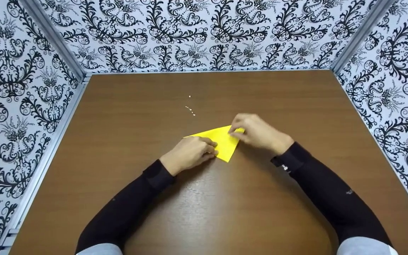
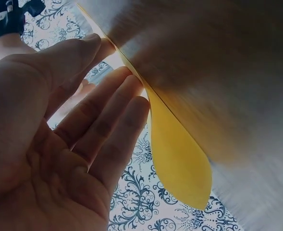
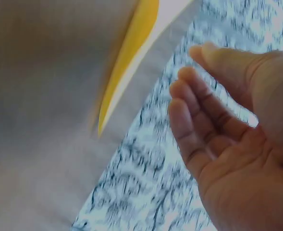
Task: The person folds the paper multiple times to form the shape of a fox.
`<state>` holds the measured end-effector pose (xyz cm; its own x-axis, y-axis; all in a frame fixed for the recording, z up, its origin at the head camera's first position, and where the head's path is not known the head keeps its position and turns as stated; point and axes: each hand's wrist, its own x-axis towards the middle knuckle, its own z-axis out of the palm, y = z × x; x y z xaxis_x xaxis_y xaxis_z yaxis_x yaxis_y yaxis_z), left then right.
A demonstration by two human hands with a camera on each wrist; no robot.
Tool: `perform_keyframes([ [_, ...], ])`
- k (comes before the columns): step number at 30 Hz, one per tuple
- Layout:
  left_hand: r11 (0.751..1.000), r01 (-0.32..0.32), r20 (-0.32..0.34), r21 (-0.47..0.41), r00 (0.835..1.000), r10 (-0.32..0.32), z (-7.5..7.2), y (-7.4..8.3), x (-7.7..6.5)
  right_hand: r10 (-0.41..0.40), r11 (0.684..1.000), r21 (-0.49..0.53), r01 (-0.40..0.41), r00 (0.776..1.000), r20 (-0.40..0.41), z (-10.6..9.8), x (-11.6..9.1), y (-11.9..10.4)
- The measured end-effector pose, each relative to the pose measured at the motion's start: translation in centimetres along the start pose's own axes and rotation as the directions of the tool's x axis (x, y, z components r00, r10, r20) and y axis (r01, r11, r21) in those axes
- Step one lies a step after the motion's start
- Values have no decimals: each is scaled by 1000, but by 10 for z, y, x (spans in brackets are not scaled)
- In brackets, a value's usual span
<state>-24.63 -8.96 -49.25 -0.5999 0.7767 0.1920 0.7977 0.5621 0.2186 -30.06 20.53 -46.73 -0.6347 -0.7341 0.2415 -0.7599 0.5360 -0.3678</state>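
A yellow sheet of paper [image 1: 225, 141] lies on the brown table, one corner pointing toward the person. In the left wrist view part of the paper [image 2: 179, 159] bows up off the table in a loose curve. My left hand [image 1: 192, 152] rests on its left part, fingers fairly straight and fingertips touching the paper. Over the right corner hovers my right hand [image 1: 259, 132], thumb and forefinger close together. In the right wrist view that hand [image 3: 227, 130] has loosely bent fingers apart from the paper [image 3: 127, 57], with nothing seen between them. The left hand covers the paper's left part.
Small white specks [image 1: 191, 110] lie on the wooden table [image 1: 136, 106] beyond the paper. Walls with a black scroll pattern [image 1: 190, 35] and metal frame bars [image 1: 55, 35] close off the back and both sides.
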Motion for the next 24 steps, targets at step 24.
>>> perform_keyframes([
  [24,998,24,33,-61,999,-22,0,-5,-3,47,969,-249,-8,987,151,24,-20,-11],
])
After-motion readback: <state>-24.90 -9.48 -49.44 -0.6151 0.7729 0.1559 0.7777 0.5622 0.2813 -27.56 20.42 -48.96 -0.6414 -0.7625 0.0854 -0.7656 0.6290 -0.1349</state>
